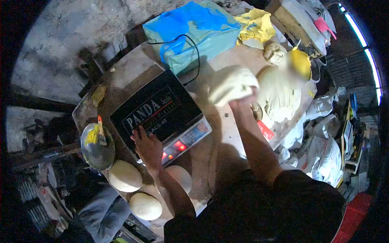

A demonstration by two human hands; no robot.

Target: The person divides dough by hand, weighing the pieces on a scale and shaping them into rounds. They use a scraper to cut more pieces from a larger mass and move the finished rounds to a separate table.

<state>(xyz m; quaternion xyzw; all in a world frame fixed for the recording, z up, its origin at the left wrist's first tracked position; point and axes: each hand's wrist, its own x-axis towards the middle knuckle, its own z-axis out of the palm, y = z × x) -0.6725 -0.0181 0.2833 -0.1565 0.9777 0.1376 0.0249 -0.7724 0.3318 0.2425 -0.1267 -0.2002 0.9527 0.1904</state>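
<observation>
The right hand (248, 100) grips the near end of a blurred dough piece (231, 83) at the counter (225, 129); it looks soft, stretchy, moderately heavy, best supported under its middle. The left hand (148, 150) lies open on the digital scale (182, 97). Scale and larger dough mass (279, 97) bound its sideways room.
</observation>
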